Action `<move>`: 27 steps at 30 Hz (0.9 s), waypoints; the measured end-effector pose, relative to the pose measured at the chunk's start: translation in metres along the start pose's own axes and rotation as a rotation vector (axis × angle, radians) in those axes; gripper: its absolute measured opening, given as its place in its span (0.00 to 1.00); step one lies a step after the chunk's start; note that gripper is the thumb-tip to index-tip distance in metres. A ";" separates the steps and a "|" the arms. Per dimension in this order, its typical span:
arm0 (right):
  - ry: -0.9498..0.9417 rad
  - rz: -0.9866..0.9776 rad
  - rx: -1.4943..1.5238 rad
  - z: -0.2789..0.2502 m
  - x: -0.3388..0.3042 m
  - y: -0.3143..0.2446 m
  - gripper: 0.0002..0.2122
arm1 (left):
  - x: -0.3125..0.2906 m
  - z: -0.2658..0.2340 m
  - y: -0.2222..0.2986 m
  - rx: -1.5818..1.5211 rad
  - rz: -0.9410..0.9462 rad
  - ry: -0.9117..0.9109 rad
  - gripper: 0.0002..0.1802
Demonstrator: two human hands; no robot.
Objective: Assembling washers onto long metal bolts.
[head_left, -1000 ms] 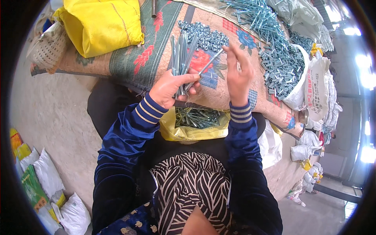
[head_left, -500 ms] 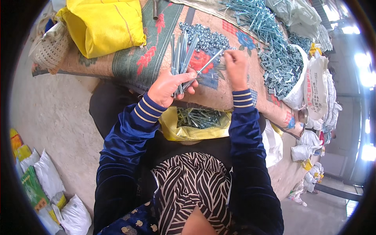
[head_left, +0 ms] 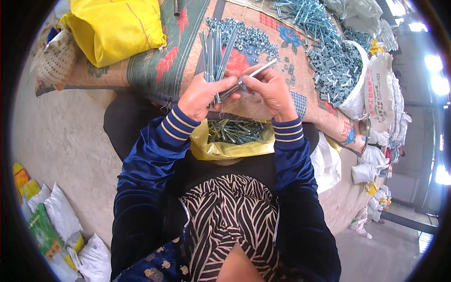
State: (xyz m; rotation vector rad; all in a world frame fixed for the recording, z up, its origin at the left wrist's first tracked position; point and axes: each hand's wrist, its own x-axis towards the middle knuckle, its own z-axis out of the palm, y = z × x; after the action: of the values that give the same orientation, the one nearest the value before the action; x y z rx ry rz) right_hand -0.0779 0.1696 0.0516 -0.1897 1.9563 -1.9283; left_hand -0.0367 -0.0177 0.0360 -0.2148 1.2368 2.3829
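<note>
My left hand (head_left: 199, 94) is closed around a bundle of long thin metal bolts (head_left: 213, 56) that fan upward. One more bolt (head_left: 230, 90) slants out between its thumb and fingers toward the right. My right hand (head_left: 270, 89) pinches this bolt near its middle, where a small nut (head_left: 240, 82) shows by the fingertips. Beyond the right fingers the slanted piece looks thicker, like a metal sleeve (head_left: 263, 68) around the bolt. Just below both hands, an open yellow bag (head_left: 202, 148) on my lap holds metal bolts.
A patterned mat (head_left: 174, 47) covers the work surface. On it lie nuts (head_left: 244, 35), a few flat washers (head_left: 290, 70), short metal sleeves (head_left: 329, 77) and long bolts (head_left: 305, 16). A yellow sack (head_left: 115, 28) stands at the far left; white sacks (head_left: 380, 94) line the right.
My right hand has come down and left from the bolt's far end to its middle, beside my left hand. The bolt's outer part now looks thicker. The view has shifted slightly.
</note>
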 end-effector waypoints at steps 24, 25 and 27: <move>0.150 -0.242 -0.119 -0.029 -0.004 -0.007 0.16 | -0.006 0.008 -0.007 0.359 0.236 0.031 0.09; 0.144 -0.240 -0.115 -0.026 -0.005 -0.011 0.16 | -0.008 0.007 -0.006 0.368 0.236 0.058 0.09; 0.185 0.113 -0.708 -0.020 -0.006 -0.024 0.16 | -0.007 -0.001 -0.012 0.400 0.239 0.077 0.12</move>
State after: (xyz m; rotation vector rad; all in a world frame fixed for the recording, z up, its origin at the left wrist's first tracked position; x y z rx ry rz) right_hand -0.0838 0.1894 0.0763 -0.0850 2.6384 -1.1470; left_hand -0.0248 -0.0145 0.0294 -0.0336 1.8318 2.2694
